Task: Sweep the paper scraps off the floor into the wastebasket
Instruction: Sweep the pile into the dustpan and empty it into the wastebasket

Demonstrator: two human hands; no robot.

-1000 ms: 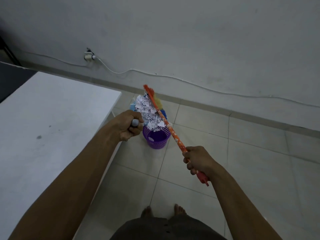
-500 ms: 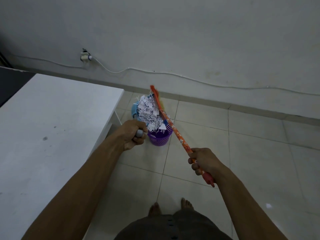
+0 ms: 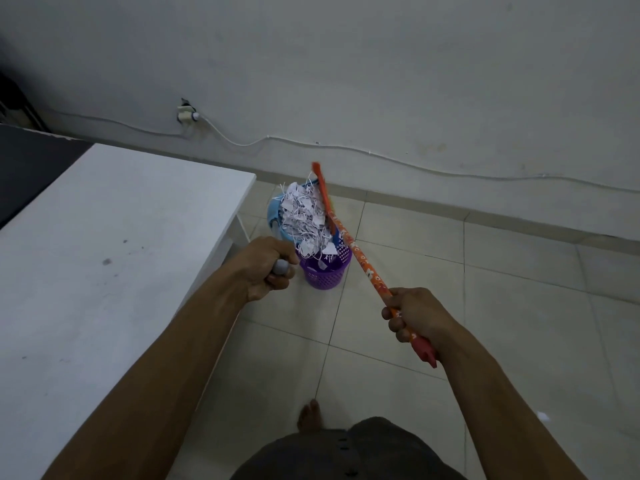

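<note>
Tiled floor (image 3: 485, 306), with a white table (image 3: 104, 254) along its left side. The purple wastebasket (image 3: 323, 277) stands on the floor just off the table's far right corner, short of the wall. A blue dustpan (image 3: 275, 211) tilts above it, heaped with paper scraps (image 3: 304, 216) that spill into the basket's mouth. The left hand (image 3: 266, 268) is fisted round the pan's grey handle (image 3: 281, 267). The right hand (image 3: 415, 315) is wrapped round the orange broom (image 3: 360, 252) near its end, shaft reaching over the basket to the pile. Step: emptying the pan. Next likely calls for raking the heap down gently so nothing overshoots. One white fleck (image 3: 543, 416), maybe a scrap, lies toward the floor's near right.
</note>
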